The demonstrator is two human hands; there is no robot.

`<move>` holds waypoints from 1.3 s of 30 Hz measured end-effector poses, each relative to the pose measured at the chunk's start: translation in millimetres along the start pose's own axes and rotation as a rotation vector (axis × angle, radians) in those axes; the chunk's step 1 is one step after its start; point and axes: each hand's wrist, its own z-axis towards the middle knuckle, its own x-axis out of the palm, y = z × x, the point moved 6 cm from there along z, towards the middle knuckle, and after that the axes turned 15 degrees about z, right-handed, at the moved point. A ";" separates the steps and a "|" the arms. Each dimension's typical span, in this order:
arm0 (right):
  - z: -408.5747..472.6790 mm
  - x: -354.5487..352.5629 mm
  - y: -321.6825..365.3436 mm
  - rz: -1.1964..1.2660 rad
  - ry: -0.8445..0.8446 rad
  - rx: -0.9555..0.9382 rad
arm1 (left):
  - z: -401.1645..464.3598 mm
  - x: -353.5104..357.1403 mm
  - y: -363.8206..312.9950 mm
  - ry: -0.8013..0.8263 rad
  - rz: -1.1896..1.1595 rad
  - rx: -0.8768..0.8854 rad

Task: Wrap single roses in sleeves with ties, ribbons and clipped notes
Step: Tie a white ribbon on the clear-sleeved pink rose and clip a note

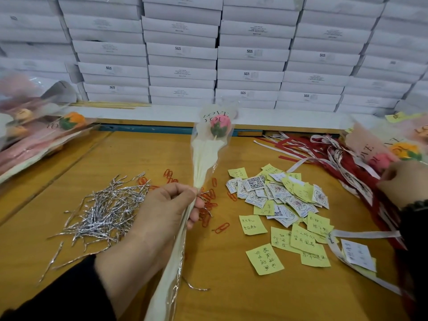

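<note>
So the left hand (166, 205) grips the sleeved rose (219, 126) upright at its tied neck while the right hand (400, 181) curls into the ribbons (335, 154), so ribbon-tying looks next.

"SGS" on boxes (178, 48); "LOVE YOU" sleeve (214, 117).

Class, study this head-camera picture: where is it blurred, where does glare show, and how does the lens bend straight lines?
Head view: the wrapped roses at far left are motion-blurred; the right hand is soft; glare glints on the silver ties and the clear sleeve in the left hand; the stacked white boxes bow outward, wide-angle distortion.
</note>
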 end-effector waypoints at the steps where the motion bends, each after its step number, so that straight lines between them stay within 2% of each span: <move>1: 0.3 0.5 -1.1 0.006 0.000 0.005 | -0.1 0.0 0.1 -0.001 -0.002 0.000; 6: -7.8 3.3 19.0 -0.022 0.072 -0.039 | -0.1 0.0 -0.3 -0.002 -0.007 0.000; 8: -14.1 14.0 27.8 -0.081 0.236 -0.042 | -0.2 -0.3 -0.2 -0.004 -0.002 -0.002; 12: -29.6 28.3 28.8 -0.116 0.549 0.084 | -0.1 -0.1 -0.9 -0.005 0.009 -0.001; 15: -33.1 18.8 27.4 -0.061 0.636 0.108 | 0.2 -0.4 -1.2 -0.005 0.019 0.001; 18: -32.4 2.2 34.7 -0.030 0.708 0.040 | 0.0 -0.5 -1.4 0.000 0.022 -0.001; 21: -47.4 7.3 45.7 -0.116 0.861 -0.033 | 0.3 -0.4 -2.6 0.007 0.015 0.002; 25: -70.6 29.7 50.4 -0.129 1.046 -0.006 | 0.2 -0.6 -4.6 0.012 0.008 0.009; 32: -76.0 35.9 54.6 -0.097 1.098 -0.048 | 3.7 -3.3 -4.0 0.012 0.000 0.000; 36: -75.4 36.2 58.6 -0.168 1.056 -0.123 | 4.1 -3.3 -3.8 0.011 0.000 0.004; 39: -69.2 28.5 62.0 -0.103 0.973 -0.197 | 3.3 -2.9 -4.3 0.009 0.003 0.005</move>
